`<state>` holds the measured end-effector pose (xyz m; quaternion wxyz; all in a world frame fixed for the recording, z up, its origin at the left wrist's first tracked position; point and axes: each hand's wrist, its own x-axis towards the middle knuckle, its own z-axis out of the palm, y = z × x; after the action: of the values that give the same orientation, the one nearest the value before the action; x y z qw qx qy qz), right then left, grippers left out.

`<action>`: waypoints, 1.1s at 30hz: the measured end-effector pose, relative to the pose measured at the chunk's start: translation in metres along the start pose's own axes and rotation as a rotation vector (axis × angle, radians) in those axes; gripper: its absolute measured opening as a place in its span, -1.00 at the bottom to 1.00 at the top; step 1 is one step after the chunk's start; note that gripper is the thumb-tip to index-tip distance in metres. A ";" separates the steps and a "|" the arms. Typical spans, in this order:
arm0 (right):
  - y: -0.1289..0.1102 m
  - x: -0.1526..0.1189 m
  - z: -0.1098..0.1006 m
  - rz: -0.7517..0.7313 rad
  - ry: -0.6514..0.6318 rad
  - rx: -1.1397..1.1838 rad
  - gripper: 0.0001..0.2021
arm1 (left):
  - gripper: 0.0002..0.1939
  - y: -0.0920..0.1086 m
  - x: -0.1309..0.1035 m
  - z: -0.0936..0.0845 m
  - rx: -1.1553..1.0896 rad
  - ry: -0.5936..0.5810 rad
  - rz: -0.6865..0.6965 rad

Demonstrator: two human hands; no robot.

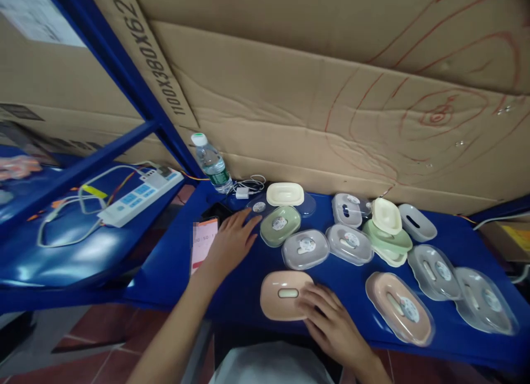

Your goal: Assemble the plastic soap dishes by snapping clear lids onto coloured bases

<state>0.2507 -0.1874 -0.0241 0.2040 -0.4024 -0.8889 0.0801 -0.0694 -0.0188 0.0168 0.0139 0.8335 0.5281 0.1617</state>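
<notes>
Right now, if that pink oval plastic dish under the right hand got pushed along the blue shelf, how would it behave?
The pink oval plastic dish looks rigid and probably light, so it would likely slide easily on the glossy blue shelf. Lying low and flat, it seems unlikely to tip or roll. The right hand rests on its edge.

tabletop (232, 301): glossy blue
soap box (285, 294), six o'clock: pink
oval lid (280, 225): sage green
tray (285, 194), twelve o'clock: cream
</notes>
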 end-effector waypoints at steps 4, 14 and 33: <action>-0.003 0.000 0.000 0.012 0.034 -0.019 -0.56 | -0.23 -0.021 0.059 0.006 0.002 -0.243 -0.088; -0.001 0.002 -0.002 0.033 0.048 0.028 -0.59 | -0.40 -0.034 0.055 0.004 -0.106 -0.190 -0.056; 0.014 -0.018 0.007 0.194 0.177 0.188 -0.30 | -0.23 0.084 -0.098 0.012 -0.730 -0.176 0.204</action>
<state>0.2676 -0.1912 -0.0398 0.3097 -0.4710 -0.8129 0.1465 -0.0302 -0.1410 -0.0032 0.3386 0.8327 0.3472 0.2672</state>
